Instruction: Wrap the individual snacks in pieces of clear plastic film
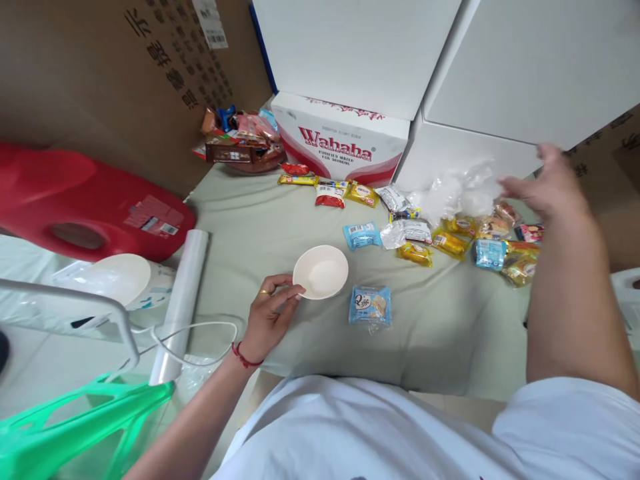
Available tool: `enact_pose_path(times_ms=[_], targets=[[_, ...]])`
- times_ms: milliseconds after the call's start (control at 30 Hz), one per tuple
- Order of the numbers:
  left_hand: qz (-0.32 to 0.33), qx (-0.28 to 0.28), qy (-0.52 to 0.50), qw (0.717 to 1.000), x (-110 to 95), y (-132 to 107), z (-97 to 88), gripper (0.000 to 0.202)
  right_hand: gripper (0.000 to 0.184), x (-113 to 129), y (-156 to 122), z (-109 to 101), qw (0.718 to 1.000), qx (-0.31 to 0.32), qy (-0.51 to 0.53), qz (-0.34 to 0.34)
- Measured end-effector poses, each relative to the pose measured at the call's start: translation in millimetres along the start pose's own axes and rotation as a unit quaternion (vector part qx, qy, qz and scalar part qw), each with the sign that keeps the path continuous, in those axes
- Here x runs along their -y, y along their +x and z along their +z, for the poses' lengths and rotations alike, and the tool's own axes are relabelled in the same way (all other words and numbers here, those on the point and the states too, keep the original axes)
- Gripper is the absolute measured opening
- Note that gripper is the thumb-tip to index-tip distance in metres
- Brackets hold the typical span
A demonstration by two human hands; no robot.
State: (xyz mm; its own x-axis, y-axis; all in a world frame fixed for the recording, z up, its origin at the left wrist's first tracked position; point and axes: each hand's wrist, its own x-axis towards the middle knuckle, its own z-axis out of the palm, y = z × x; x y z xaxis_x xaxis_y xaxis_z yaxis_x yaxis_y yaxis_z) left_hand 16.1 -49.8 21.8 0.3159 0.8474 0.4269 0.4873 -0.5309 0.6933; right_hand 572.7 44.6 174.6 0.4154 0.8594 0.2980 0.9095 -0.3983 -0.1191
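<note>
Pinched between the thumb and fingers of my left hand (275, 307) is the rim of a small cream bowl (320, 283), which has nothing in it. My right hand (543, 183) reaches out at the far right, slightly blurred, with thumb and fingers apart. Just left of its thumb lies a crumpled clear plastic bag (450, 193). Below that hand are several wrapped snacks, among them a blue packet (490, 254) and a yellow packet (450, 244). A blue square snack packet (370, 305) rests right of the bowl, and a light-blue packet (362, 235) sits behind it.
A Wahaha carton (345, 143) stands at the back of the cloth-covered table (240, 220). Beside it is a heaped bowl of snacks (245, 143). Leftward are a red jug (90, 200), a white roll (183, 300), a paper tub (135, 283) and a green stool (85, 420).
</note>
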Motion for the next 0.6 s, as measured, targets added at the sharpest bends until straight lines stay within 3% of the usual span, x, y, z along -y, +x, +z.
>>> enact_pose_path(times_ms=[100,167,200,267,367,500,600], targets=[[-0.021,-0.005,-0.011,1.000,3,-2,3.0,0.019,0.067,-23,-13,17,0.992,0.121,-0.030,0.027],[-0.032,0.006,-0.022,0.999,3,-1,5.1,0.018,0.060,-22,-36,48,0.972,0.223,-0.076,-0.029],[-0.035,0.016,-0.028,0.999,2,-1,5.8,0.018,0.061,-18,-50,66,0.967,0.234,-0.087,-0.057],[-0.040,0.037,-0.040,0.998,1,1,6.5,0.019,0.065,-7,-81,100,0.969,0.213,-0.092,-0.082],[-0.046,0.046,-0.055,0.996,-2,0,6.1,0.019,0.066,5,-130,132,0.987,0.110,-0.070,-0.090],[-0.067,0.038,-0.051,0.996,-3,-5,5.1,0.017,0.067,28,-185,144,0.997,0.017,-0.002,-0.074],[-0.063,0.039,-0.052,0.996,-4,-6,4.1,0.017,0.064,69,-206,152,0.997,-0.002,0.055,-0.057]])
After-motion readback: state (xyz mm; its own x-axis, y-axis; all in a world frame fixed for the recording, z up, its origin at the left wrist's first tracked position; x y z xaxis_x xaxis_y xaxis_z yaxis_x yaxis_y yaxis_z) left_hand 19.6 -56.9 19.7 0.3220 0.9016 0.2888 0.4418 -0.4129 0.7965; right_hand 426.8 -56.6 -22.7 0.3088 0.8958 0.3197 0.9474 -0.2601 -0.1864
